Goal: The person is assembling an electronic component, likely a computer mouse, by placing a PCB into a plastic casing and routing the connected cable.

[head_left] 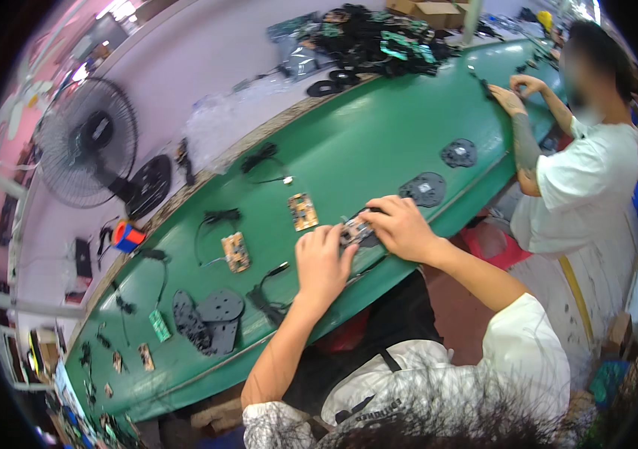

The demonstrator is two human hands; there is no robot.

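Near the front edge of the green bench, a small dark housing with a circuit board [353,231] lies between my two hands. My left hand [320,263] grips its left side, fingers on the far edge and thumb on the near one. From the right, my right hand [403,228] closes over the other end, its fingertips on top of the part. My fingers cover much of it. Just beyond is a brown circuit board [302,212], with a coiled black cable [261,158] behind it. A second brown board [236,252] and a black cable [267,301] sit left of my left hand.
Black plastic shells [210,318] lie at the left, near a small green board [160,326]. Two black plates [424,188] [459,153] lie right. A fan [94,142] stands beyond the bench's raised edge. At far right a co-worker [581,165] handles small parts.
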